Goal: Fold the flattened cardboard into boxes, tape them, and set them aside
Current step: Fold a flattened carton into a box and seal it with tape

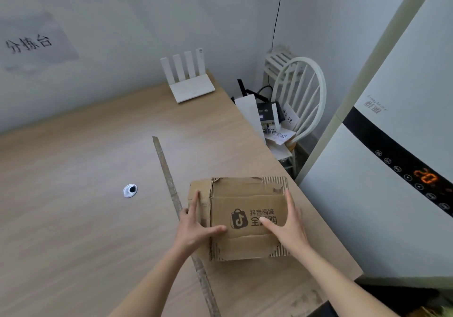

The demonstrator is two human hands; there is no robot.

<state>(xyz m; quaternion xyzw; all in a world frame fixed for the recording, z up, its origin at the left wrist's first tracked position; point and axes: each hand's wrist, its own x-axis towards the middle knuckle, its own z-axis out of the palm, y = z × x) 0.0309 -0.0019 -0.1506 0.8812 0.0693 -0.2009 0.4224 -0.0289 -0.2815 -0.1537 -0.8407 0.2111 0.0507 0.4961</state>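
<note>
A worn brown cardboard box (245, 201) with a black printed logo lies on the wooden table (85, 164), near its right edge. Torn patches show corrugation along its top and bottom right. My left hand (196, 226) rests on the box's left side, fingers straight and spread, thumb on the top face. My right hand (285, 223) presses on the right side with straight fingers, its thumb lying over the printed text. No tape roll is in view.
A long thin strip (176, 206) runs diagonally across the table just left of the box. A round cable grommet (130, 190) sits further left. A white router (190, 81) stands at the back. A white chair (299, 103) with devices and papers and a tall white appliance (382, 169) stand to the right.
</note>
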